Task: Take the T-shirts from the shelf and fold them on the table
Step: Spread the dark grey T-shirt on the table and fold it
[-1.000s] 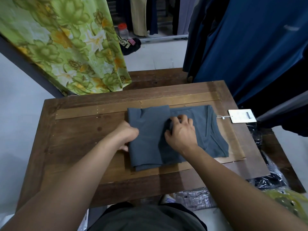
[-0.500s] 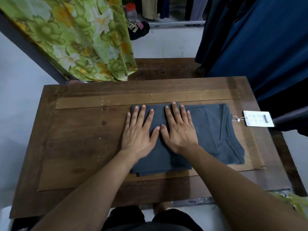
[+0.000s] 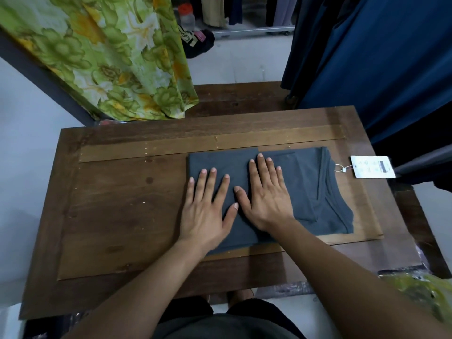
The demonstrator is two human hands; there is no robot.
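- Hands: left hand (image 3: 205, 206) and right hand (image 3: 265, 192) lie palm-down on the grey T-shirt (image 3: 305, 189), fingers straight and spread, gripping nothing. A second ago both were curled into the cloth, working a fold; half a second ago they had already flattened out. The pressing continues.
- Meaning for the task: the fold under the hands appears laid, and the flat palms look like smoothing. By my reading, this shirt is partly folded, not finished.
- T-shirt: on the wooden table (image 3: 117, 216), right of centre, inside the paler inset panel. Folded-over layer sits at the left under both hands; the collar end lies open to the right, its lower corner uneven.
- Price tag (image 3: 373, 166): white card on a thin string, resting on the table just beside the collar, clear of the cloth.
- Surroundings: green floral fabric (image 3: 110, 57) hangs beyond the far left corner; dark blue garments (image 3: 379, 69) hang at the right.
- Not made out: the shelf is not in view. The shirt's near left corner is covered by the left wrist. The tag's print is too small to read. Plastic-wrapped items (image 3: 420, 289) at the lower right are cut off and unclear.
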